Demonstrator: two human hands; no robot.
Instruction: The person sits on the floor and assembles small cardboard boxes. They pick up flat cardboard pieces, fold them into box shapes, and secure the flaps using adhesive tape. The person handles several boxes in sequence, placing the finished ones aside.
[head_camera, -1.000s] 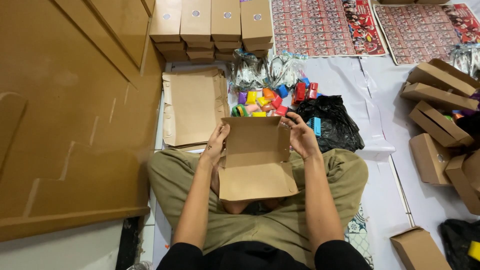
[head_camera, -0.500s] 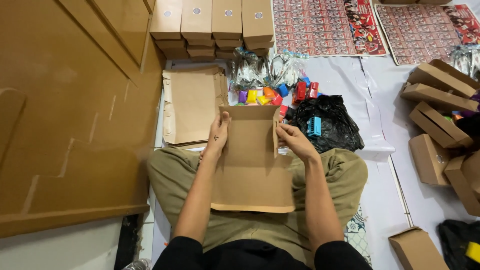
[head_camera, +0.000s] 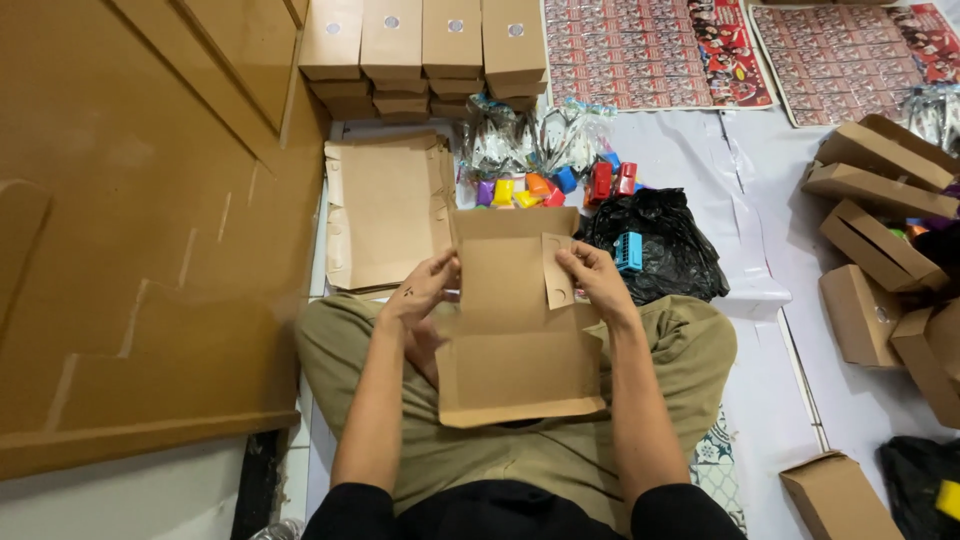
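white floor sheet (head_camera: 850, 400) bears flat cardboard blanks (head_camera: 385, 210), folded boxes (head_camera: 880, 260), black bag (head_camera: 665, 240).

- Floor (head_camera: 860, 400): pale, whitish covering w/ creases, seen from above; a seam edge runs down the right side.
- Left: big brown cardboard sheets (head_camera: 130, 250) leaning/stacked, filling approx. the whole left third, stepped cut marks on them.
- Top centre: row of closed brown boxes (head_camera: 425, 40), stacked in tiers, each w/ a small round sticker on top.
- Top right: two printed sheets (head_camera: 650, 50), red/white grid of small pics, lying flat on floor.
- Right edge: loose pile of folded brown boxes (head_camera: 880, 250), tilted diff. ways; one more box (head_camera: 835, 495) bottom right.
- Patterned mat (head_camera: 720, 455), blue-white, bit showing low centre-right.
- Light: even, indoor, soft shadows; no window or wall in view.
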